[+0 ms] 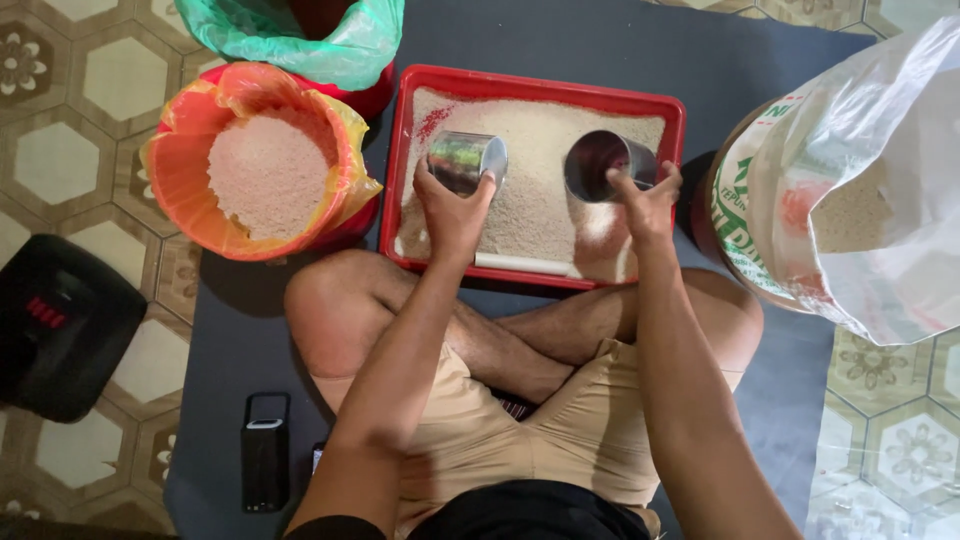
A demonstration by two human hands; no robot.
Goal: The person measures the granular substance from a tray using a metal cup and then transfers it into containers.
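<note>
Crossed legs [520, 350] sit nearest, on a grey mat [240, 330]. Hands apart — left hand [452, 212] clamped on one steel cup [466, 160], right hand [648, 203] on another cup [604, 165] — both tilted over the rice-filled red tray [402, 150].

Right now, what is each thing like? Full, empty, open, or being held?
Left cup: tipped on its side, held by the left hand.
Right cup: tipped, looks empty, held by the right hand.
Red tray: spread with rice.
Orange bucket: lined with a bag, part full of rice.
White sack: open, grain inside.
Green bag: open, contents hidden.
</note>
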